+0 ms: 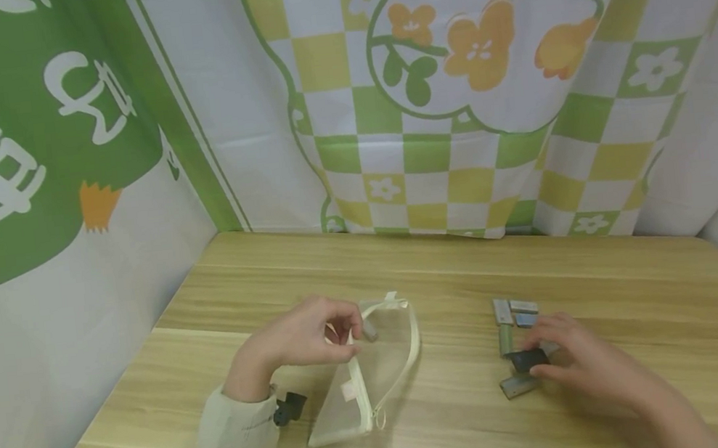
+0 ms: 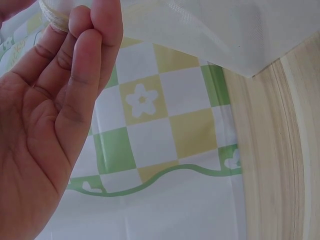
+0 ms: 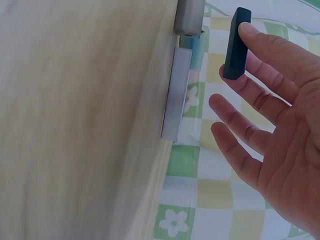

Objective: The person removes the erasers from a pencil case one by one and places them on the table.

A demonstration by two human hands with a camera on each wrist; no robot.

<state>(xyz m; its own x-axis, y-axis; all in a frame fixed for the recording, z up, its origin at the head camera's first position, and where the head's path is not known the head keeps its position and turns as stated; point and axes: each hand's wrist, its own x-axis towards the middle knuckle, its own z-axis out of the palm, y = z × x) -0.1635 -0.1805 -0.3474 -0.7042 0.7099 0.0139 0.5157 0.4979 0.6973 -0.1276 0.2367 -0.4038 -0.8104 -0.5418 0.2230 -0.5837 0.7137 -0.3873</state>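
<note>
My left hand (image 1: 301, 336) pinches the cream zip edge of a see-through mesh pouch (image 1: 336, 412), which stands with its mouth spread on the table. Inside the pouch lies a small grey block (image 1: 370, 331). In the right wrist view, my right hand (image 3: 280, 105) holds a dark oblong block (image 3: 236, 47) between thumb and fingers, raised off the table. Close by in the head view are a grey block (image 1: 518, 386), a green block (image 1: 505, 340), a blue block (image 1: 527, 320) and two light grey blocks (image 1: 502, 311), lying near one another.
The wooden table (image 1: 460, 432) runs back to a checked, flowered curtain (image 1: 424, 151). A green and white cloth (image 1: 28, 142) hangs at the left. Beside the left cuff is a small black object (image 1: 291, 408). The pouch's zip pull (image 1: 381, 419) hangs at its near end.
</note>
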